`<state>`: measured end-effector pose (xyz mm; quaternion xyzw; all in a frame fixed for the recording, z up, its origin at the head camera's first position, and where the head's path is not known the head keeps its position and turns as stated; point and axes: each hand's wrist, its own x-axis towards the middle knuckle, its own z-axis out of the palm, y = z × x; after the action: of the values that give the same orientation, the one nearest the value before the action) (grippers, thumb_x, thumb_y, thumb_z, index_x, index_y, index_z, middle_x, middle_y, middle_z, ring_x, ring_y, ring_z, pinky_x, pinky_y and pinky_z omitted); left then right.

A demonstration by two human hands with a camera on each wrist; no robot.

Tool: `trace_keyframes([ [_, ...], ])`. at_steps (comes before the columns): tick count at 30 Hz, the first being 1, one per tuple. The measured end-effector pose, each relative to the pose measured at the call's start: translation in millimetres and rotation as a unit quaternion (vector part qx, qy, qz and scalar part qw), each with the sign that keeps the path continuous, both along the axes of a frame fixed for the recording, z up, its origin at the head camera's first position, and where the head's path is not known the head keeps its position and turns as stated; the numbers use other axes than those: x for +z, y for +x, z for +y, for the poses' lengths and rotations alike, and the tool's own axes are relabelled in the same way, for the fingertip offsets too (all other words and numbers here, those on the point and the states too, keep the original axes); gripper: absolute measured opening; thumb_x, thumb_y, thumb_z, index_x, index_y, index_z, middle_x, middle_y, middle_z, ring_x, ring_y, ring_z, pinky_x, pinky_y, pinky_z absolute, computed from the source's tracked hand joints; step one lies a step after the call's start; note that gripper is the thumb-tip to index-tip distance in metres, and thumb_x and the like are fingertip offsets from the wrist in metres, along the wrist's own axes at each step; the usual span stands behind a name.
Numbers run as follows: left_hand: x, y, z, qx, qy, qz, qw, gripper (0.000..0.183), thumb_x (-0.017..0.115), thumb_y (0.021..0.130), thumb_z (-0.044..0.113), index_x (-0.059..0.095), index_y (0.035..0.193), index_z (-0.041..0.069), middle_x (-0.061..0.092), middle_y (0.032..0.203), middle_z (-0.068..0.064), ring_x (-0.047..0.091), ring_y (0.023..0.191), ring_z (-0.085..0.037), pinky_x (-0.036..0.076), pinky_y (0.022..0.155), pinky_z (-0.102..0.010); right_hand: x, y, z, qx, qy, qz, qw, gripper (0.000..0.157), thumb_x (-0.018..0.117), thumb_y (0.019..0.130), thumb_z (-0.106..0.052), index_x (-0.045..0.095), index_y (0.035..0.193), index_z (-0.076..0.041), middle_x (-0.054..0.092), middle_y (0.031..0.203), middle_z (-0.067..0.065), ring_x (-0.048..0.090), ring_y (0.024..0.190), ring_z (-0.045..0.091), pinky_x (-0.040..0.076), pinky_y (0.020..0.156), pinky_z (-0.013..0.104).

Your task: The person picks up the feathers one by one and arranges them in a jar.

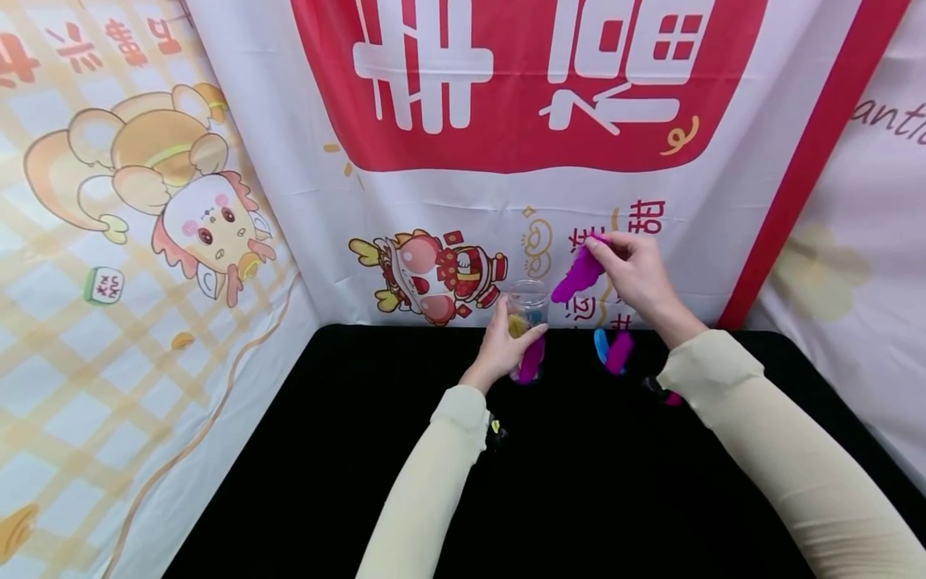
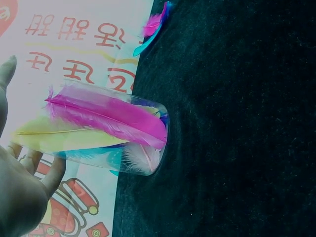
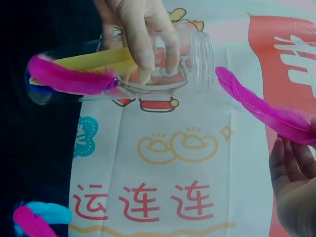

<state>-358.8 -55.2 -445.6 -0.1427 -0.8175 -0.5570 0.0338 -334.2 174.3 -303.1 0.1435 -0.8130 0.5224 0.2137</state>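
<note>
My left hand [image 1: 501, 344] grips a clear jar [image 1: 534, 291] around its side, near the table's far edge. Inside it lie a magenta feather [image 2: 111, 114], a yellow feather [image 2: 69, 139], and some blue and white ones [image 2: 143, 157]. My right hand [image 1: 637, 269] pinches another magenta feather [image 1: 579, 273] by one end. In the right wrist view that feather's free tip points at the jar's open mouth [image 3: 206, 61], a small gap away. The right hand [image 3: 301, 187] is partly cut off there at the frame's edge.
On the black table [image 1: 579, 482] right of the jar lie a blue feather [image 1: 601, 346] and a magenta feather [image 1: 619, 354]. A bit of magenta [image 1: 674, 399] shows by the right sleeve. A printed white cloth [image 1: 427, 201] hangs behind the table.
</note>
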Motion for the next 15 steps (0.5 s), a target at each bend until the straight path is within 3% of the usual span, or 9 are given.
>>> trace_keyframes([
  [6,0.9,-0.2,-0.1,0.002,-0.003,0.0,1.0,0.07,0.072,0.094,0.049,0.03,0.148,0.032,0.049,0.143,-0.011,0.052,0.13,-0.031,0.042,0.108,-0.052,16.8,8.9,-15.1,0.014,-0.025,0.022,0.999,0.029,0.066,0.102,-0.018,0.074,0.113,0.007,0.072,0.094,0.018,0.056,0.075,0.01,0.044,0.063,0.018],
  [15,1.3,1.7,0.2,-0.001,-0.004,-0.001,1.0,0.07,0.071,0.095,0.048,0.03,0.149,0.028,0.049,0.142,-0.008,0.051,0.129,-0.027,0.042,0.109,-0.05,-1.1,-13.5,-27.0,0.036,-0.033,0.037,0.998,0.027,0.071,0.099,-0.022,0.078,0.113,0.0,0.076,0.104,0.018,0.067,0.079,0.009,0.052,0.066,0.017],
])
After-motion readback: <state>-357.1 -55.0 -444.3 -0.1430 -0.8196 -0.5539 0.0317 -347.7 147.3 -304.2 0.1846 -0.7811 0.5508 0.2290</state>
